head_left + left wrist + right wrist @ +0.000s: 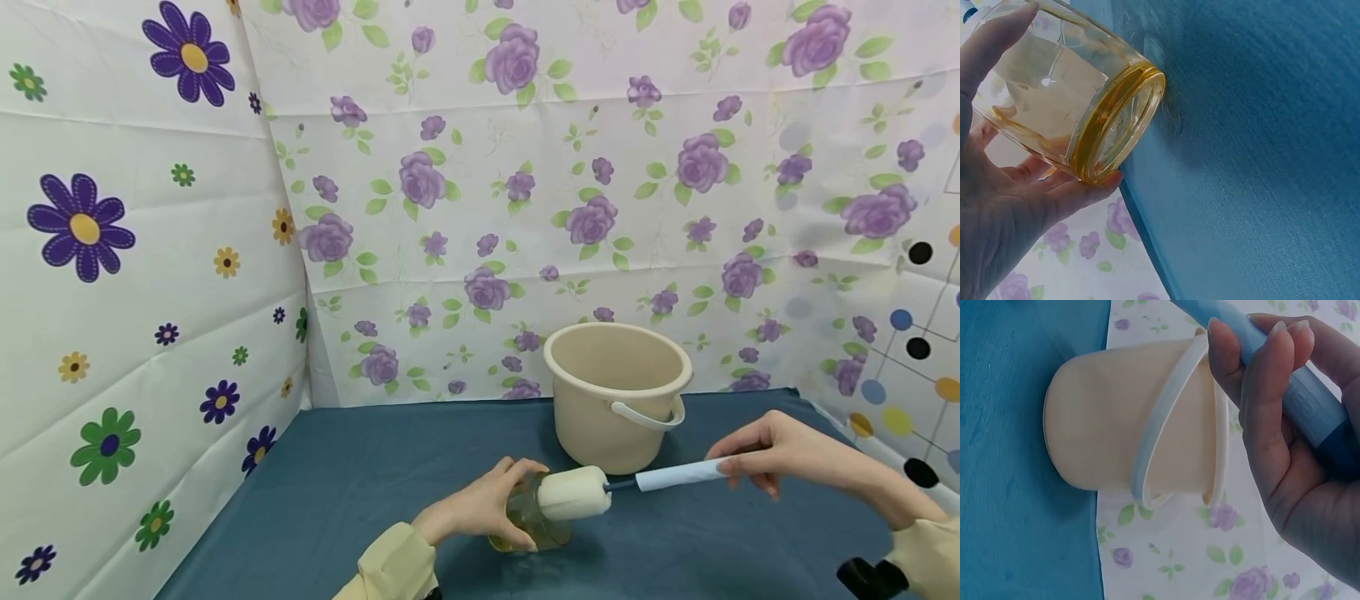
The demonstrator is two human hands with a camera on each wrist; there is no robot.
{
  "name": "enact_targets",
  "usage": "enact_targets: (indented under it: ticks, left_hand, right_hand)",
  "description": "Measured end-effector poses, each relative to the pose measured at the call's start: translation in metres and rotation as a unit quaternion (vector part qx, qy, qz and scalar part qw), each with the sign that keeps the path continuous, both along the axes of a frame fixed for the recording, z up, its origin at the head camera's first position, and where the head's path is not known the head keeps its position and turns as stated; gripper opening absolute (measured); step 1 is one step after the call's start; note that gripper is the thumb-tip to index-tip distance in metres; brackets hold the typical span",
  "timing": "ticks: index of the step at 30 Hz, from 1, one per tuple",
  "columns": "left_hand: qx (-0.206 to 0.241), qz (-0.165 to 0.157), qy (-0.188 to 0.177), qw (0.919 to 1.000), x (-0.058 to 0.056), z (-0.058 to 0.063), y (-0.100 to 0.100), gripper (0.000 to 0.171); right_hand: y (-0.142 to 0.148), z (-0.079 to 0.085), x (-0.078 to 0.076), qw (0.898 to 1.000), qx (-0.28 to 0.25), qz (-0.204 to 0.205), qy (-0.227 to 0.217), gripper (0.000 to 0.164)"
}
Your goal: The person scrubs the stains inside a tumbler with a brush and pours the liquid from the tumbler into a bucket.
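Note:
My left hand [476,504] grips a clear, amber-tinted glass [525,517], tilted with its mouth towards the right, low over the blue cloth. In the left wrist view the thumb and fingers wrap the side of the glass [1054,119], its thick amber base facing the cloth. A sponge cup brush is in my right hand [780,454], held by its pale blue handle [678,475]. Its cream sponge head [577,493] overlaps the mouth of the glass. In the right wrist view the fingers curl round the handle [1310,403].
Behind the hands, towards the right, a beige bucket [600,429] stands upright on the blue cloth-covered table [375,467]. Its white handle [645,417] hangs down at the front. Floral curtains [450,250] enclose the table at the back and sides.

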State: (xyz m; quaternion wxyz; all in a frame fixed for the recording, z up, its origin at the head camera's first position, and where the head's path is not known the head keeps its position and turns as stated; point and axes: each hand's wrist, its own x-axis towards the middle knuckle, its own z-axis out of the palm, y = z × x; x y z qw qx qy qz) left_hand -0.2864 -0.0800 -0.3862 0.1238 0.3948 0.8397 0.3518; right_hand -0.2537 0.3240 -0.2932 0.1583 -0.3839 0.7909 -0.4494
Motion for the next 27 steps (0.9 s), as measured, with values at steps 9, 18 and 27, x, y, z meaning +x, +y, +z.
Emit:
enact_targets:
  ticks: [9, 18, 27]
  left_hand:
    - [0.01, 0.001, -0.002, 0.9999, 0.0, 0.0, -0.003, 0.076]
    - [0.002, 0.016, -0.006, 0.9999, 0.0, 0.002, -0.002, 0.075]
    - [0.002, 0.016, -0.011, 0.9998, 0.0, 0.001, -0.003, 0.076]
  right_hand:
    - [0.024, -0.006, 0.003, 0.999, -0.015, -0.018, -0.027, 0.027]
    - [0.06, -0.018, 0.004, 0.994, 0.01, -0.099, -0.041, 0.025]
    - [0.081, -0.036, 0.0, 0.988, 0.015, -0.133, -0.078, 0.025]
